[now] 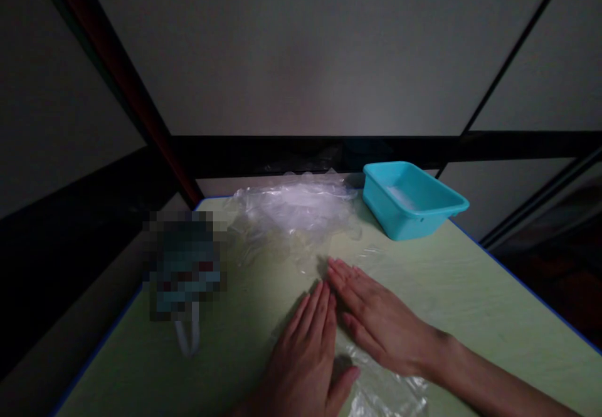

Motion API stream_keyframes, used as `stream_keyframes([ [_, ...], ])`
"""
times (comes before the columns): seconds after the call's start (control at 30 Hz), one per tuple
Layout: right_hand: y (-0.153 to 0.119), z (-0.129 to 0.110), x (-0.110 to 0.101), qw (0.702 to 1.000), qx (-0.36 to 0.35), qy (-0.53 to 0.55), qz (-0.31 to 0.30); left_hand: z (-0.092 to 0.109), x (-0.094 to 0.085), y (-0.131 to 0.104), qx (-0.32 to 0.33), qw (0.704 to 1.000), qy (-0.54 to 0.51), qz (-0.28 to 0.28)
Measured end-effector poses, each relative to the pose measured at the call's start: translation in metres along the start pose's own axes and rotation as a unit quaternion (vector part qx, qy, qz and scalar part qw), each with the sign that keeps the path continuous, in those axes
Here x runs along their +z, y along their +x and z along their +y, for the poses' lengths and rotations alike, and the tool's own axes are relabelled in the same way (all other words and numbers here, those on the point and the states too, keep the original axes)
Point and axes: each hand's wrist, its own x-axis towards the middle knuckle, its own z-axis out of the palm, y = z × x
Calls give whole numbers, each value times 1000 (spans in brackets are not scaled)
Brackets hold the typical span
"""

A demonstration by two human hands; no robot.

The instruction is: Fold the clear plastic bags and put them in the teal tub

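Note:
A clear plastic bag (385, 395) lies spread on the pale green tabletop, its near part crinkled and shiny. My left hand (305, 354) rests flat on it with the fingers stretched forward and the thumb out to the right. Just beside it, my right hand (376, 316) also lies flat, palm down, its fingers pointing up and left. The fingertips of both hands come close together. Much of the bag is hidden under the hands, and its outline is hard to make out.
Beyond the hands lies a loose pile of clear plastic bags (296, 207). A turquoise plastic basin (418, 219) with something whitish inside stands at the back right. On the left is a blurred-out object (188, 260) with a white strap (188, 335). Light panels rise behind the table.

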Motion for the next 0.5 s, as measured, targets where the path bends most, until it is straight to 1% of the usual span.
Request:
stream_keyframes([
  [0.07, -1, -10, 6, 999, -18, 19, -18, 1, 8, -4, 2, 1000, -4, -6],
  [0.17, -3, -12, 13, 999, -27, 26, -25, -1, 14, -7, -4, 1000, -20, -8],
  [0.23, -4, -6, 15, 999, -24, 19, -22, -2, 13, -7, -10, 999, -31, -20],
  [0.37, -7, 12, 13, 1000, -17, -3, -26, -1, 6, -5, -17, 998, -38, -56],
  [0.5, -10, 32, 10, 1000, 5, -23, -14, 0, 1, -4, -20, 997, -35, -72],
])
